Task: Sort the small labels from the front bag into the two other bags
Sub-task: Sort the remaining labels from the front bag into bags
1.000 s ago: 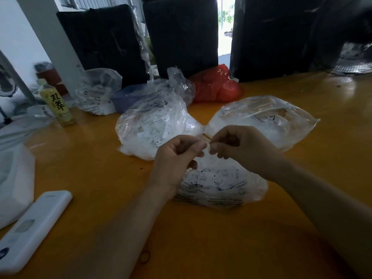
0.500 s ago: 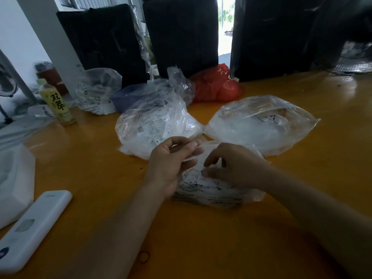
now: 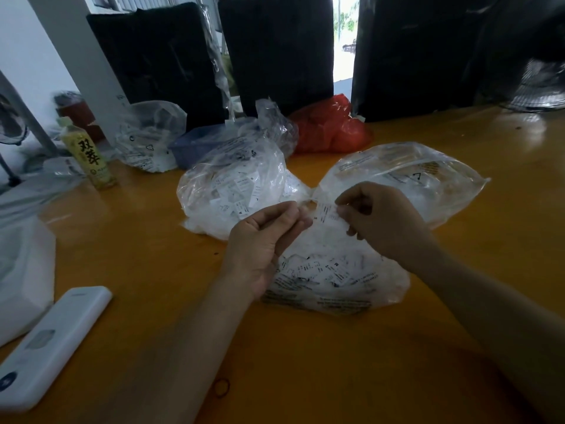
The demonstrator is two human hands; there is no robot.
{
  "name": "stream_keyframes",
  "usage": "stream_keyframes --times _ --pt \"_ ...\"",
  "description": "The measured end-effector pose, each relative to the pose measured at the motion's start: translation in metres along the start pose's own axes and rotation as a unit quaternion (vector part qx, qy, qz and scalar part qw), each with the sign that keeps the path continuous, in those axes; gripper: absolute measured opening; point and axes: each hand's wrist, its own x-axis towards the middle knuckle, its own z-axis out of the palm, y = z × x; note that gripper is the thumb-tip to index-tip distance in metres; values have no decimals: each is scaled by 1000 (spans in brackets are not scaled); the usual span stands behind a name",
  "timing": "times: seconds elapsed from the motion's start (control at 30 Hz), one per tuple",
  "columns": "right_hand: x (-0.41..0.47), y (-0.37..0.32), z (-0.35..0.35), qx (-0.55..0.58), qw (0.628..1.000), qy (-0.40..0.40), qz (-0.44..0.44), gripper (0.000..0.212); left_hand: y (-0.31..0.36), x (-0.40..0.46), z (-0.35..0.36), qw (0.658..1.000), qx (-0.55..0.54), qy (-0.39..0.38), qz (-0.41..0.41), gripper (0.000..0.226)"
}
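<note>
The front bag (image 3: 336, 280), clear plastic full of small white labels, lies on the orange table just below both hands. A small white label (image 3: 324, 213) with black print is held above it, pinched by my right hand (image 3: 379, 220) at its right end. My left hand (image 3: 266, 237) has its fingertips curled close to the label's left end; whether they touch it is unclear. Behind the hands lie the two other clear bags: the left bag (image 3: 232, 191), stuffed with labels, and the right bag (image 3: 406, 179).
A white flat device (image 3: 52, 344) lies front left beside a white plastic bag (image 3: 21, 270). A yellow bottle (image 3: 88, 154), another clear bag (image 3: 149, 136), a blue tub (image 3: 198, 142) and a red bag (image 3: 330, 127) stand at the back. A rubber band (image 3: 221, 387) lies near the front.
My right hand dipped down onto the front bag half a second ago and has risen again with a label. Both hands are now up between the two rear bags.
</note>
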Motion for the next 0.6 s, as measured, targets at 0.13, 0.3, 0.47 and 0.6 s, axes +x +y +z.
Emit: stream_keyframes --times 0.13,0.3,0.47,0.6 --pt "2 -1 -7 68 994 82 -19 11 1 0 1 1000 -10 -3 -3 18" --pt "1 -11 -13 80 984 124 -95 13 0 0 1 1000 -1 -9 -1 21" --pt "-2 -11 -8 18 985 104 -136 14 -1 0 2 999 26 -30 6 20" --pt "-1 -9 -7 -38 980 98 -170 13 -2 -2 2 998 43 -41 7 27"
